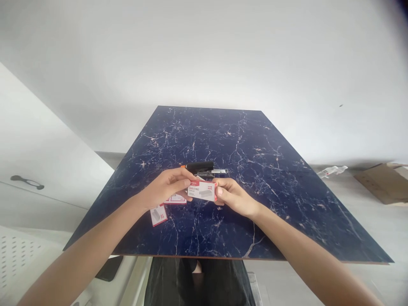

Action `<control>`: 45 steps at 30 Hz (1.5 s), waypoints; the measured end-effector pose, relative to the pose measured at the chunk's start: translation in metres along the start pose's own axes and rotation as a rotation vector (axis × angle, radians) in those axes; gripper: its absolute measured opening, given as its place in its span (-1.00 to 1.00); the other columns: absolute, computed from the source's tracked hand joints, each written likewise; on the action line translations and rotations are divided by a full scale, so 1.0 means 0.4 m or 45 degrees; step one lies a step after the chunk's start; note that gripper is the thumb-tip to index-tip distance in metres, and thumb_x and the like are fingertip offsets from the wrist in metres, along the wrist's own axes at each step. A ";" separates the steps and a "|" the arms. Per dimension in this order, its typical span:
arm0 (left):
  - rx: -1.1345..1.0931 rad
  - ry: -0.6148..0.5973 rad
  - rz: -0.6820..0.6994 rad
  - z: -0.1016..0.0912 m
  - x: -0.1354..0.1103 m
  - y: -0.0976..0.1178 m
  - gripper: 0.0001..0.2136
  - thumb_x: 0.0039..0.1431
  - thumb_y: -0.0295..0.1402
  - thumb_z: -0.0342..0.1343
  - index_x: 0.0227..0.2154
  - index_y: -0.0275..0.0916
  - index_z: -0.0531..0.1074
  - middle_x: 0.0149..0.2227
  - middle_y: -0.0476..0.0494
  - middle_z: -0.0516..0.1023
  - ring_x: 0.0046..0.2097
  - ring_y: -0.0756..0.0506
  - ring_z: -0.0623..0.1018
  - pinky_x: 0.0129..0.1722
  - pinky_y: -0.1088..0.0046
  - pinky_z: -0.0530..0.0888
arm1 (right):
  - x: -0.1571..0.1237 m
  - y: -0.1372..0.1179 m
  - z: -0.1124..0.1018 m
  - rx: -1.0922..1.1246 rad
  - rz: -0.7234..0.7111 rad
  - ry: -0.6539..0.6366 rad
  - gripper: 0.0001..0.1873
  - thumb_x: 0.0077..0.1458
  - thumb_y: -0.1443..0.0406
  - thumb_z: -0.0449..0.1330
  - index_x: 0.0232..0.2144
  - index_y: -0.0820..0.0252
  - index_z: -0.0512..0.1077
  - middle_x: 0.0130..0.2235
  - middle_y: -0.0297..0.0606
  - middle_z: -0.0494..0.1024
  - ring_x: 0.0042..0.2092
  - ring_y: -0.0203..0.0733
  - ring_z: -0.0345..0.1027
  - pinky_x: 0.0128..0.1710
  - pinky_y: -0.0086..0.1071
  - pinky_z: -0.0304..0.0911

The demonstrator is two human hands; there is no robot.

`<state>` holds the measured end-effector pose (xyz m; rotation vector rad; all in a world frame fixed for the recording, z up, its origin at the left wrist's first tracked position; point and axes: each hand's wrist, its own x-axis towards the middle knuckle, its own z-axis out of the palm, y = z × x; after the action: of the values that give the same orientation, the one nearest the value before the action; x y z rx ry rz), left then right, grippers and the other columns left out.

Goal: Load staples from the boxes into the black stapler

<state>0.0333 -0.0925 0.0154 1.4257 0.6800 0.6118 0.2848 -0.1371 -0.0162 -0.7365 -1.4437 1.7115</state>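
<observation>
A small white and red staple box [202,190] is held between both hands above the dark blue marbled table [255,170]. My left hand [165,187] grips its left end with closed fingers. At the box's right end, my right hand [230,196] pinches it. Just behind the box a black stapler [204,168] lies on the table with its metal magazine sticking out to the right. Two more staple boxes lie flat on the table, one [158,215] under my left wrist and one [176,199] partly hidden by my left hand.
The table's near edge [197,256] runs just above my lap. A cardboard box [384,182] and a plastic bottle [331,171] lie on the floor at the right. A white cabinet [38,165] stands at the left.
</observation>
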 end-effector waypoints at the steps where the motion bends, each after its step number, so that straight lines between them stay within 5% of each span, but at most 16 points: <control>1: 0.012 -0.005 -0.007 0.000 0.001 0.000 -0.77 0.28 -0.20 0.20 -0.13 -0.23 0.56 -0.19 -0.20 0.65 -0.25 -0.09 0.64 -0.29 0.39 0.63 | 0.000 0.000 0.002 -0.020 -0.002 0.003 -0.53 0.14 -0.09 0.26 -0.43 0.19 0.35 -0.53 -0.47 0.16 -0.51 -0.40 -0.09 -0.50 -0.42 -0.14; 6: 0.146 0.027 -0.004 -0.002 0.000 0.017 -0.75 0.29 -0.16 0.17 -0.14 -0.22 0.55 -0.15 -0.18 0.63 -0.19 -0.10 0.63 -0.24 0.38 0.62 | 0.000 -0.010 0.004 -0.088 -0.054 0.160 -0.53 0.19 -0.08 0.22 -0.48 0.18 0.34 -0.58 -0.47 0.13 -0.53 -0.38 -0.06 -0.51 -0.41 -0.12; 11: 0.650 -0.139 -0.075 0.018 -0.010 0.035 -0.74 0.27 -0.16 0.18 -0.10 -0.18 0.55 -0.47 -0.04 0.57 -0.51 0.01 0.51 -0.51 0.53 0.40 | 0.003 -0.050 -0.027 -0.085 -0.069 0.696 -0.57 0.23 -0.06 0.17 -0.43 0.15 0.40 -0.59 -0.52 0.00 -0.57 -0.40 -0.21 -0.57 -0.41 -0.19; 15: 0.920 0.057 0.055 0.030 -0.008 0.027 -0.77 0.28 -0.16 0.14 -0.18 -0.18 0.57 -0.53 0.01 0.50 -0.59 0.06 0.37 -0.58 0.52 0.24 | 0.002 -0.069 -0.064 -0.314 -0.055 0.946 -0.68 0.15 0.01 0.24 -0.29 0.12 0.46 -0.51 -0.45 0.20 -0.54 -0.39 -0.04 -0.58 -0.44 -0.07; 19: 1.126 0.482 0.291 0.010 0.006 0.010 -0.80 0.31 -0.22 0.09 -0.21 -0.18 0.56 -0.38 -0.05 0.56 -0.50 0.02 0.43 -0.49 0.48 0.32 | 0.004 -0.057 -0.095 -0.377 0.058 0.895 -0.73 0.13 0.14 0.21 -0.14 0.09 0.50 -0.46 -0.41 0.35 -0.47 -0.33 0.17 -0.48 -0.43 0.14; 22: 1.285 0.641 0.384 -0.015 0.019 -0.005 -0.81 0.31 -0.25 0.08 -0.14 -0.18 0.52 -0.18 -0.12 0.59 -0.30 -0.06 0.52 -0.31 0.40 0.43 | 0.007 -0.046 -0.113 -0.512 -0.014 0.941 -0.73 0.09 0.17 0.26 -0.15 0.12 0.54 -0.34 -0.31 0.54 -0.34 -0.25 0.37 -0.30 -0.36 0.28; 27: 1.472 0.534 0.314 -0.042 0.039 -0.031 -0.71 0.30 -0.25 0.08 0.04 -0.12 0.45 0.05 -0.16 0.54 0.07 -0.24 0.48 0.04 0.16 0.42 | 0.013 -0.034 -0.130 -0.614 -0.033 1.011 -0.72 0.03 0.15 0.33 -0.19 0.11 0.58 -0.22 -0.21 0.67 -0.20 -0.09 0.54 -0.13 -0.24 0.38; 39: 1.286 0.487 0.173 -0.064 0.044 -0.046 -0.70 0.33 -0.20 0.06 0.07 -0.05 0.47 0.02 -0.16 0.58 0.00 -0.24 0.54 -0.09 0.19 0.48 | 0.027 -0.015 -0.137 -1.130 -0.133 0.966 -0.81 0.13 0.15 0.26 -0.25 0.00 0.63 -0.18 -0.28 0.66 -0.17 -0.08 0.53 -0.09 -0.21 0.40; 45: 1.281 0.481 0.186 -0.063 0.045 -0.045 -0.71 0.32 -0.24 0.07 0.06 -0.05 0.47 0.03 -0.12 0.58 0.01 -0.21 0.54 -0.07 0.21 0.47 | 0.047 0.006 -0.140 -1.035 -0.093 0.859 -0.77 0.13 0.10 0.25 -0.24 0.02 0.62 -0.17 -0.31 0.66 -0.15 -0.10 0.52 -0.05 -0.22 0.37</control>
<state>0.0265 -0.0634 -0.0041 2.3285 1.2979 0.6942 0.3201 -0.0911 -0.0286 -1.4856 -1.5904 0.6345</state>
